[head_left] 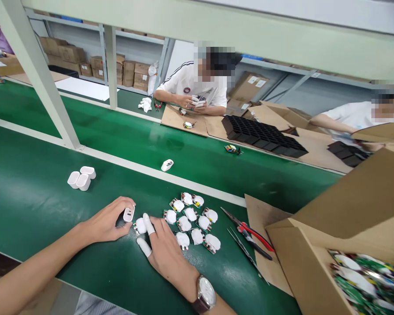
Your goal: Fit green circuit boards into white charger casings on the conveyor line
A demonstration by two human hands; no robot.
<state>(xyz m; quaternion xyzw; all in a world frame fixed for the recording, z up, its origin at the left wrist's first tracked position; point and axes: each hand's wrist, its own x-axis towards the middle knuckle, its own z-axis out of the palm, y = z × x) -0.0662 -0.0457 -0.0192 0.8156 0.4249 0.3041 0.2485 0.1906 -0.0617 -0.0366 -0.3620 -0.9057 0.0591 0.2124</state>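
My left hand [113, 221] pinches a white charger housing [129, 214] between thumb and fingers, its end with the port slots turned up. Just to its right, my right hand [167, 249] has white finger covers on thumb and index finger. These two fingers are at a small circuit board [139, 226] with a white pad on top; the index finger overlaps its right edge and the thumb is at its near side. Several similar circuit boards [184, 223] lie grouped beyond my right hand. White housings [83, 181] stand together at the left on the green bench.
Red-handled pliers [249, 234] and tweezers [244, 251] lie right of the boards. A cardboard box [295, 262] holding more boards stands at the right. One white housing [167, 165] sits on the green belt [131, 135]. Co-workers [197, 83] sit across, near black trays [262, 135].
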